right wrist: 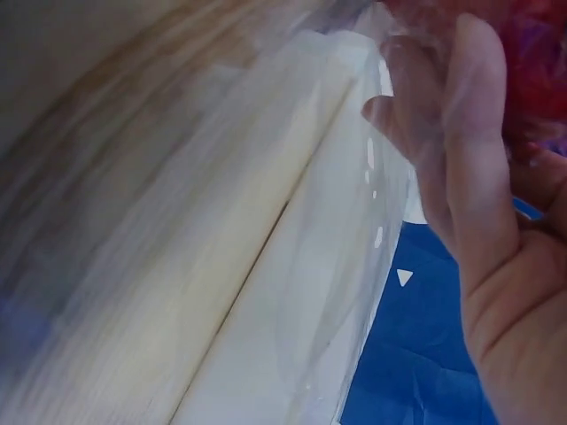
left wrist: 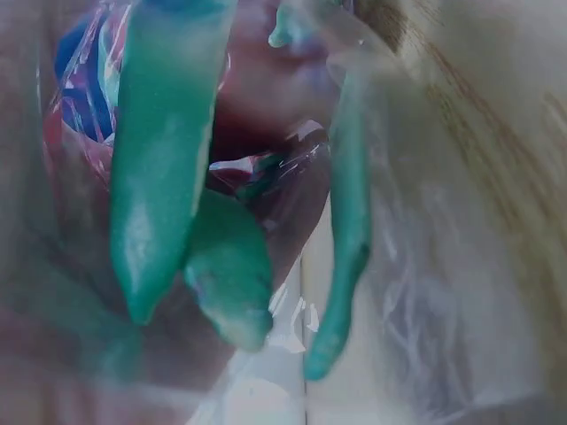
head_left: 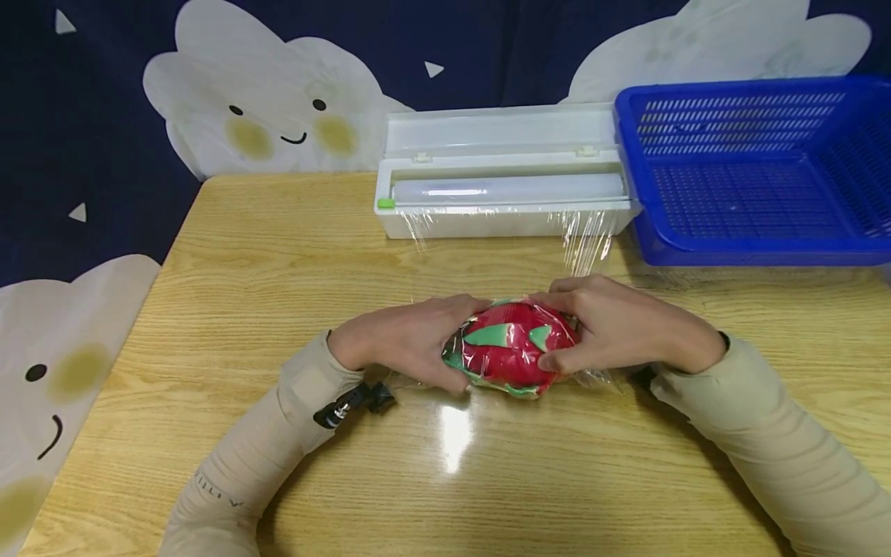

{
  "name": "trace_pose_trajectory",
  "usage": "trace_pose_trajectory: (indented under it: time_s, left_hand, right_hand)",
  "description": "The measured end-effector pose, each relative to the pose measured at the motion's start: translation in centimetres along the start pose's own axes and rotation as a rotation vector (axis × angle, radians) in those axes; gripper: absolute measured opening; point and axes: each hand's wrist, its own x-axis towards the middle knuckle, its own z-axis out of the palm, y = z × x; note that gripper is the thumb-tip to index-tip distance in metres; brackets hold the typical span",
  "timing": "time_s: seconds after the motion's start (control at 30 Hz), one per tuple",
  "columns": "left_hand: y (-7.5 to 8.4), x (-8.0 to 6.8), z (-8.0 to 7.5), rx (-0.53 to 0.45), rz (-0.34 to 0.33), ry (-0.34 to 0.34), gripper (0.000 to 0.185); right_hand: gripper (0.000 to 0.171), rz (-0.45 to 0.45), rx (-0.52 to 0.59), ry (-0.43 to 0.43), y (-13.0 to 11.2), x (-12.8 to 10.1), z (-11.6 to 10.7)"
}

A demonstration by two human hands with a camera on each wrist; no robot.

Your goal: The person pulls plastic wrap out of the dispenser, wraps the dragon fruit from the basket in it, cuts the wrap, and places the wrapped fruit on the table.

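Observation:
A red toy dragon fruit (head_left: 511, 348) with green scales lies on the wooden table (head_left: 278, 263), covered in clear cling film (head_left: 588, 240) that stretches back to the dispenser. My left hand (head_left: 411, 340) grips its left end, fingers curled under it. From the other side my right hand (head_left: 612, 325) grips the right end and pinches film against it. The left wrist view is filled with the fruit's green scales (left wrist: 159, 168) under film. In the right wrist view my thumb (right wrist: 474, 133) presses the film (right wrist: 354, 266) beside the red fruit (right wrist: 540, 53).
A white cling film dispenser (head_left: 501, 182) with its lid up stands at the table's back edge. Right of it sits a blue plastic basket (head_left: 759, 170). A dark cloth with cloud faces (head_left: 264, 108) hangs behind the table.

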Motion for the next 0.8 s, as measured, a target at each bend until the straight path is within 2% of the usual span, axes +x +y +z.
trace_pose_trajectory:
  time_s: [0.1, 0.23, 0.3, 0.47, 0.8]
  left_hand:
    - [-0.1, 0.0, -0.1, -0.038, -0.006, -0.008, 0.104]
    - [-0.3, -0.3, -0.3, -0.058, -0.059, -0.01, 0.112]
    - [-0.3, -0.5, -0.4, -0.044, -0.078, -0.007, 0.106]
    - [-0.4, -0.7, -0.5, 0.003, -0.074, -0.014, 0.088]
    - [0.0, -0.9, -1.2, 0.026, -0.044, -0.002, 0.086]
  right_hand:
    - [0.067, 0.015, -0.001, -0.007, -0.1, 0.0, -0.1]
    - [0.066, 0.033, 0.003, -0.02, -0.3, 0.0, -0.2]
    - [0.064, 0.046, 0.008, -0.029, -0.3, 0.0, -0.3]
    - [0.061, 0.065, 0.014, -0.047, -0.4, 0.0, -0.4]
    - [0.062, 0.055, -0.004, -0.037, -0.1, 0.0, -0.3]
